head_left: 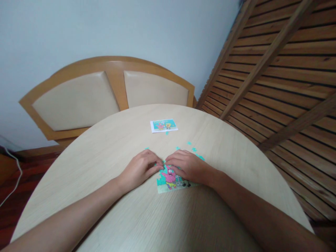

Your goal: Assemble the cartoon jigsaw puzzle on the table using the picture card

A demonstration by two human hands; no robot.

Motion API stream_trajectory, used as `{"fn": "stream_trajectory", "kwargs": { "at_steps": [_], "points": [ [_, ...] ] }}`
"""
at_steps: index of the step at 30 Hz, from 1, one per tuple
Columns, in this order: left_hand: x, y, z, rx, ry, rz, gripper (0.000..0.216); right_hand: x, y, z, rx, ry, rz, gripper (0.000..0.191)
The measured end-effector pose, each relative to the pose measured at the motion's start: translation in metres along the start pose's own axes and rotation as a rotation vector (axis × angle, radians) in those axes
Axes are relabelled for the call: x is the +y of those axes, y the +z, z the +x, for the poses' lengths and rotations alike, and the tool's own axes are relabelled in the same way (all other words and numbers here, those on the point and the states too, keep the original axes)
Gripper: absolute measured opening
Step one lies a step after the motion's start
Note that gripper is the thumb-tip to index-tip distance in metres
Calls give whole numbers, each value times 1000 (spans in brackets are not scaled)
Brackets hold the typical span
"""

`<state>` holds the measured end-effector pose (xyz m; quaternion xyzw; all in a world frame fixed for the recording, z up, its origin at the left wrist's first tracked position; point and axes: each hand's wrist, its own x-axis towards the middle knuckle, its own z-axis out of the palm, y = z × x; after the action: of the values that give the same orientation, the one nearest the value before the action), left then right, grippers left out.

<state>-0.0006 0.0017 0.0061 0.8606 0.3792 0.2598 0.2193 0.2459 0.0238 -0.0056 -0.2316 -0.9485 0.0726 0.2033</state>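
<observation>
Beige padding [76,101] is seen at left. The left hand [140,166] is pinched nearly closed at the upper edge of the puzzle [171,180]; whether anything is held cannot be told. On the table [115,220], the part-built puzzle is partly covered by the curled right hand [190,166], its hold likewise unclear. Loose pieces [194,149] are scattered just beyond.

Here's the table [126,213], rounded, pale, wood-grained, and flat on it lies a part-built jigsaw [171,182], pink and turquoise; just beyond, loose turquoise pieces [194,149] lie scattered; and over at the far side, a printed card [164,125], one small piece [167,133] right at its near edge!
</observation>
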Motion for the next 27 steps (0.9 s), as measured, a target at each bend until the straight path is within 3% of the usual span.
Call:
{"fn": "stream_trajectory", "kwargs": {
  "at_steps": [12,27],
  "points": [
    [-2,-1,0,-40,82,32,22,0,0,0,-6,-3,-36,20],
    [-9,-1,2,38,22,65,22,1,1,-1,-5,1,-41,21]
  ]
}}
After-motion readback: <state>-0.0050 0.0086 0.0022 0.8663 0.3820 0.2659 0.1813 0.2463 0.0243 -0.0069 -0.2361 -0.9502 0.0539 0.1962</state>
